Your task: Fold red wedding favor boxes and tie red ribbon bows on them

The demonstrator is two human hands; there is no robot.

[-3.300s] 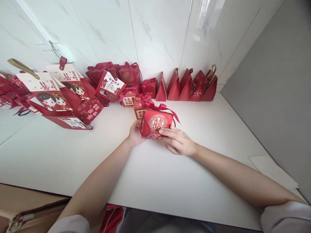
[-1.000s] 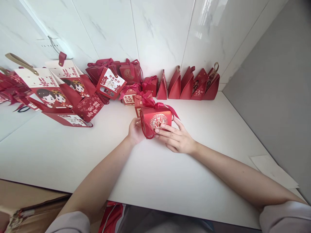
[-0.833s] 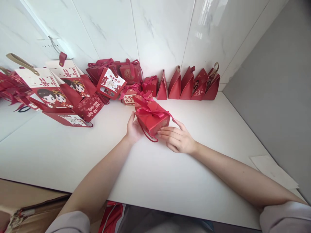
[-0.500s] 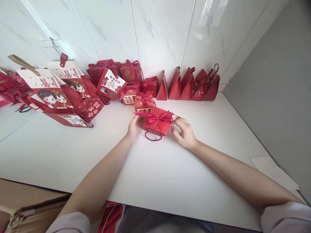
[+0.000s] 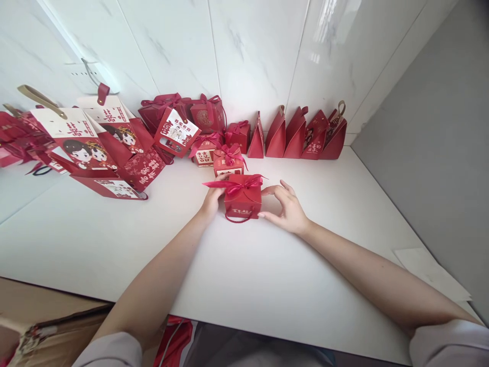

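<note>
A red gift box (image 5: 243, 196) with a pink satin ribbon bow (image 5: 244, 185) on top stands upright on the white table. A red rope handle (image 5: 237, 219) hangs down its front. My left hand (image 5: 212, 202) holds the left side, its fingertips partly hidden behind the box and the ribbon tail. On the other side, my right hand (image 5: 289, 208) curves with thumb and fingers spread; the thumb tip is at the front right corner, and whether it presses there I cannot tell. Just behind stands a smaller ribboned box (image 5: 228, 162).
Several red pointed boxes (image 5: 295, 135) line the tiled wall on the right. Ribboned boxes (image 5: 207, 116) cluster at the back middle. Larger printed boxes with strap handles (image 5: 82, 142) crowd the left. White paper (image 5: 431, 272) lies near the right edge, and a cardboard box (image 5: 46, 311) is below left.
The gift box has tipped back upright, so its lettered front now shows. My right hand has opened, its fingers moving off the ribbon and spreading beside the box. My left hand stays at the left side.
</note>
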